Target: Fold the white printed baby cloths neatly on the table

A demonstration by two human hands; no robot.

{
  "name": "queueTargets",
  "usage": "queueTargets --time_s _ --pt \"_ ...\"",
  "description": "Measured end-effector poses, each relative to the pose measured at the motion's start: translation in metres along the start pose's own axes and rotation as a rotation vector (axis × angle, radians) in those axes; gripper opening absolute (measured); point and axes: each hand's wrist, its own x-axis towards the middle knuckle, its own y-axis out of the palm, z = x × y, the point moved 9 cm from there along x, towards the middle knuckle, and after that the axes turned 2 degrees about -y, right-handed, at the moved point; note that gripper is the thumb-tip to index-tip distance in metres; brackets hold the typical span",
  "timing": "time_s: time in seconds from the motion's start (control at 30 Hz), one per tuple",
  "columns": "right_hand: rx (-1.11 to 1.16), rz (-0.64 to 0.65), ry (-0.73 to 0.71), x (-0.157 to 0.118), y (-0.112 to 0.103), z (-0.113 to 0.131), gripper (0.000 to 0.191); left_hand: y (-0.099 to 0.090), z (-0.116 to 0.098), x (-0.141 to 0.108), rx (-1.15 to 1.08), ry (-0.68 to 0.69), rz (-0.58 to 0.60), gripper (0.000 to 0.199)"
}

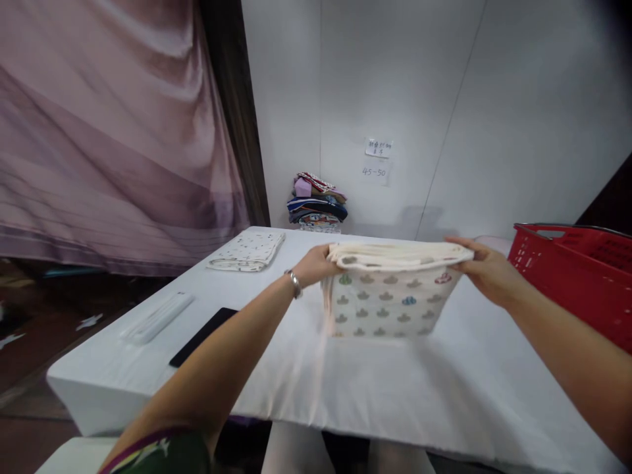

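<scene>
Between my hands hangs a folded white cloth (388, 299) printed with rows of small grey motifs and a few coloured ones. My left hand (318, 263), with a silver bracelet at the wrist, is closed on the cloth's upper left corner. At the upper right corner my right hand (481, 266) grips the same cloth. Its folded layers show along the top edge, and the lower part hangs down over the white table (355, 382). Fingertips behind the cloth are partly hidden.
Another folded printed cloth (249, 251) lies at the table's far left. Nearer are a long white object (160, 317) and a flat black item (205, 336). A pile of folded fabrics (317, 204) stands by the wall. To the right is a red basket (573, 276); a pink curtain (108, 131) hangs left.
</scene>
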Motion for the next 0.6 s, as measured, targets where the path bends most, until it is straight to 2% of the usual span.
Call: queueTargets --time_s 0.07,0.13,0.2,0.23,0.27,0.33,0.4,0.47,0.53,0.6 --pt "-0.016 -0.061 -0.144 0.022 -0.006 0.028 0.060 -0.020 -0.043 0.021 0.152 0.186 -0.071 0.040" --pt "-0.113 -0.094 -0.339 0.030 -0.010 0.057 0.057 -0.036 -0.080 0.028 0.296 0.392 -0.189 0.039" --pt "-0.307 -0.122 -0.530 0.019 -0.011 0.071 0.051 -0.038 -0.095 0.017 0.444 0.561 -0.262 0.035" --pt "-0.422 -0.131 -0.604 0.007 -0.010 0.067 0.048 -0.031 -0.092 0.006 0.514 0.620 -0.265 0.032" --pt "-0.531 -0.129 -0.660 -0.007 -0.008 0.056 0.044 -0.020 -0.081 -0.009 0.576 0.657 -0.246 0.030" --pt "-0.675 -0.045 -0.701 -0.040 0.004 0.011 0.039 0.011 -0.040 -0.044 0.671 0.673 -0.163 0.029" --pt "-0.693 0.149 -0.636 -0.075 0.020 -0.052 0.030 0.048 0.012 -0.083 0.749 0.615 -0.033 0.031" --pt "-0.705 0.312 -0.501 -0.106 0.034 -0.112 0.025 0.079 0.057 -0.118 0.763 0.536 0.071 0.031" --pt "-0.693 0.333 -0.382 -0.126 0.036 -0.150 0.023 0.093 0.085 -0.139 0.750 0.447 0.106 0.035" --pt "-0.672 0.313 -0.321 -0.134 0.034 -0.165 0.023 0.096 0.095 -0.146 0.734 0.390 0.108 0.037"
